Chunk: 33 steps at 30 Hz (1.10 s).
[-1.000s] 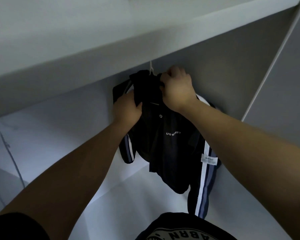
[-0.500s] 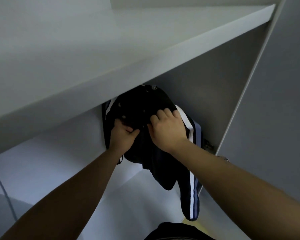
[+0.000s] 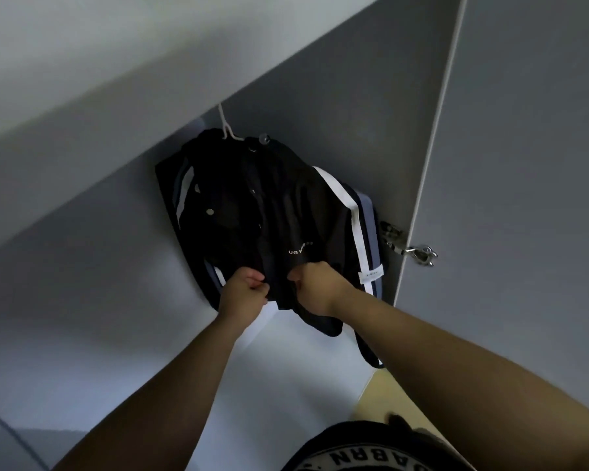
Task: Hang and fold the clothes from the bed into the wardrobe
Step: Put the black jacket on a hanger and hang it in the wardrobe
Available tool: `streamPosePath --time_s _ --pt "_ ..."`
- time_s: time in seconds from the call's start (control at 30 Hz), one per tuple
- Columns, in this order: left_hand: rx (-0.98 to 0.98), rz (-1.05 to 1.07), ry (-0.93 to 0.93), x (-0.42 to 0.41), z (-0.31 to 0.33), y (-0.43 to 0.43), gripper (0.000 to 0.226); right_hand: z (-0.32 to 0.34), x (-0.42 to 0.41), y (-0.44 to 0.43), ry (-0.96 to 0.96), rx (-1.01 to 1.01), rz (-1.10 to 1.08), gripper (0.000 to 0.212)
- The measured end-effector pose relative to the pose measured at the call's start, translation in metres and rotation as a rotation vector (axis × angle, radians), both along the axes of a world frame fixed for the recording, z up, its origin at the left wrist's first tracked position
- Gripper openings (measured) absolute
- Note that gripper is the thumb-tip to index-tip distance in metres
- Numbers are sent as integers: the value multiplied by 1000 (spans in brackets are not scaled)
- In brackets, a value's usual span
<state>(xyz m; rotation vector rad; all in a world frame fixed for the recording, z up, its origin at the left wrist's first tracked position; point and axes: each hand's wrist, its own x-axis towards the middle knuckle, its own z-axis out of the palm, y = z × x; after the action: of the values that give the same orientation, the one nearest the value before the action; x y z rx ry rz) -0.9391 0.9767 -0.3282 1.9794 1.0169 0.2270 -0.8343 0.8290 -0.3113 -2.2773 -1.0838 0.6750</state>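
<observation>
Black snap-button jacket with white and blue side stripes is on a thin white hanger hook, inside the grey wardrobe. It hangs just under the flat grey shelf; the rail is hidden behind the shelf edge. The jacket sits in the right-hand part of the compartment, with its striped sleeve near the metal door hinge and the open grey door.

Left hand: fingers curled, pinching the left front edge low down. Right hand: fingers curled round the right front edge, just below the small white chest lettering. The hands are close together but not touching. They are probably tugging the fronts straight or lining up a snap.

Progress: this garment looks hung, with only tidying left. No other clothes show in the wardrobe, and nothing folded is visible. The bed is out of view, so I can't tell how much remains. The wearer's black printed shirt is at the bottom edge.
</observation>
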Motion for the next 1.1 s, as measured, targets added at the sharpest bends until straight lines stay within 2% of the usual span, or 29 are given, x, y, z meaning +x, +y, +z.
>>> streamPosePath --time_s 0.13,0.2,0.23,0.33,0.47,0.77,0.93,1.1 --pt "-30 -34 32 -14 -14 -3 11 -19 -28 -12 79 -36 -98 11" --pt "-48 -58 45 -22 -21 -8 11 -29 -38 -20 123 -56 -162 11" --pt "-59 -66 51 -27 -24 -11 11 -32 -44 -25 150 -64 -191 12" --pt "-82 -54 89 -39 -32 -21 9 -35 -59 -43 200 -95 -225 35" --pt "-96 -45 143 -58 -42 -30 9 -39 -75 -65 225 -116 -245 44" --pt "-152 54 189 -88 -63 -44 11 -60 -100 -95 298 -57 -297 44" --pt "-206 116 230 -74 -89 -45 14 -82 -103 -93 344 -25 -374 45" --pt "-178 110 289 -51 -134 -22 20 -107 -98 -83 365 25 -447 43"
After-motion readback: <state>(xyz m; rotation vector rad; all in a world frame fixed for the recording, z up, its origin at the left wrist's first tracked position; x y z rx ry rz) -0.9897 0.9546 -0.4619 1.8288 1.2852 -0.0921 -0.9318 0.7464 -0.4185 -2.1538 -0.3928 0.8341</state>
